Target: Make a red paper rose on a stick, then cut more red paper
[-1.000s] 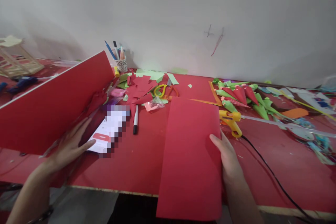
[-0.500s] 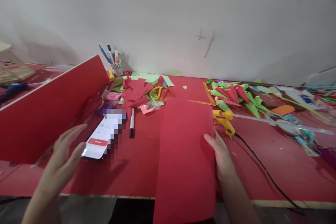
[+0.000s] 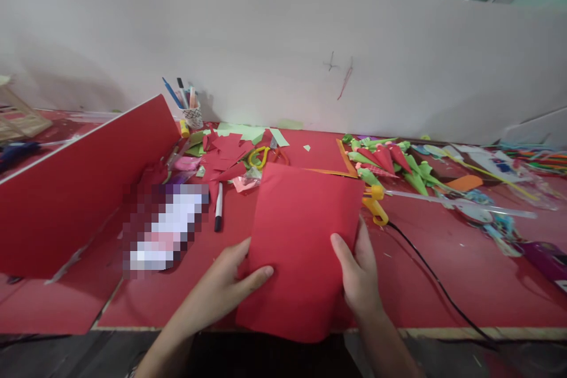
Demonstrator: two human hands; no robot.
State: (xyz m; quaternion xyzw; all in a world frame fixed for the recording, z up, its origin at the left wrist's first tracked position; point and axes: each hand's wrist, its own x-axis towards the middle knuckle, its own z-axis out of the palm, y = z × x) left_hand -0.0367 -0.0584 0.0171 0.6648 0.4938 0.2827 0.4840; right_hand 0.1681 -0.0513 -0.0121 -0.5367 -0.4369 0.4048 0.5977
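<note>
A sheet of red paper (image 3: pixel 303 224) is held up over the near edge of the table, its broad face toward me. My left hand (image 3: pixel 230 283) grips its left edge, thumb on the front and fingers behind. On the right edge, my right hand (image 3: pixel 357 269) clasps it the same way, with its fingers partly hidden at the back. Just beyond the right edge lies a yellow hot glue gun (image 3: pixel 375 204) with a long clear glue stick in it. A marker (image 3: pixel 218 207) with a black cap lies left of the paper.
A phone (image 3: pixel 168 227), partly blurred, lies to the left before an upright red board (image 3: pixel 88 189). Paper scraps (image 3: pixel 228 153) and a pen cup (image 3: pixel 192 115) are behind. Green and red paper cones (image 3: pixel 390 159) lie at back right. A black cord (image 3: pixel 434 274) crosses the table's right side.
My left hand has moved right, from beside the phone to the paper's left edge, and taken hold of it. The paper has risen and tilted; my right hand still grips it.
</note>
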